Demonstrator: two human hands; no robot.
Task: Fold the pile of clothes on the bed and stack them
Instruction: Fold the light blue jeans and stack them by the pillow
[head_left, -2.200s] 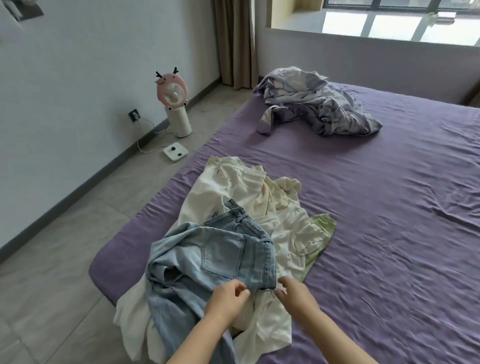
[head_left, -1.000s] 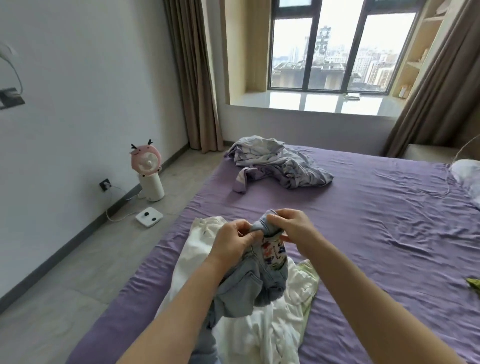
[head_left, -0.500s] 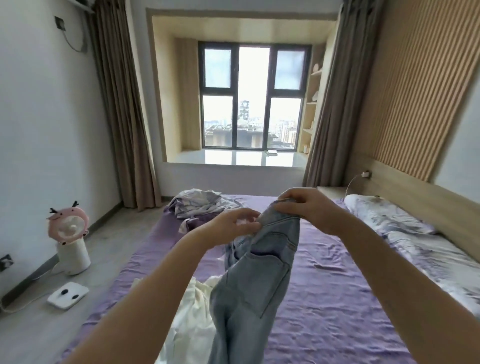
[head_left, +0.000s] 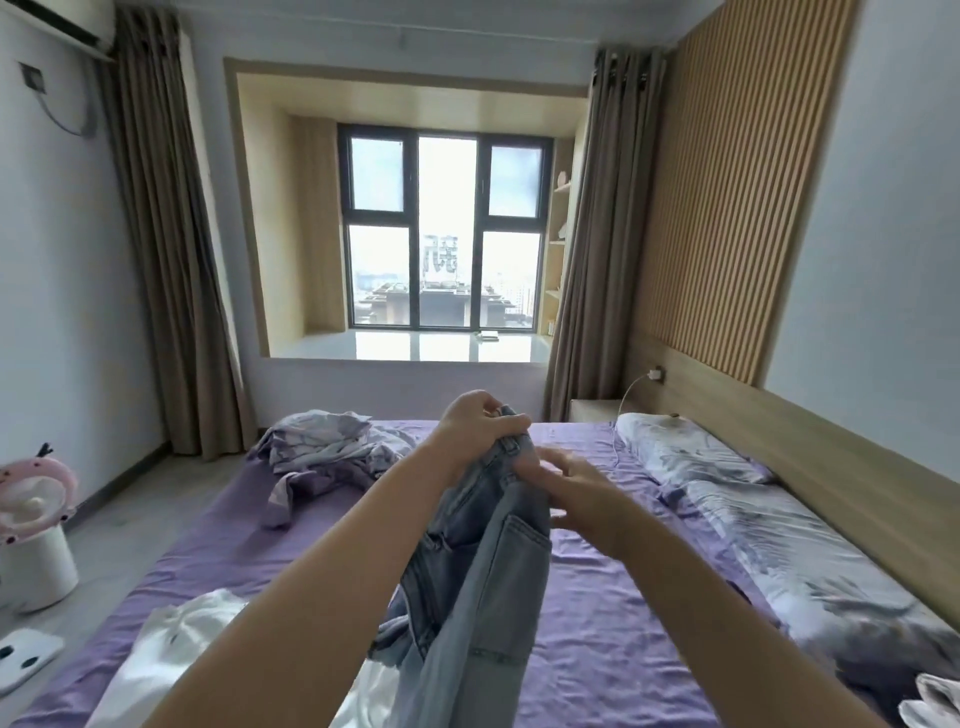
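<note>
Lying behind raised jeans (head_left: 488, 561): crumpled sheet (head_left: 322, 452), bed (head_left: 597, 597).

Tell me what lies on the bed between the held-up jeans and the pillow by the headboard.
In the head view, only bare, wrinkled purple sheet lies between the jeans and the pillow; a thin white cable trails near the pillow.

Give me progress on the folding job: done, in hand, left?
Done: nothing folded or stacked is in view. In hand: the jeans hang in the air, the left hand gripping the waistband, the right hand at the denim just below. Left: fold the jeans, then the white clothes lying loose on the purple bed, and stack them.
</note>
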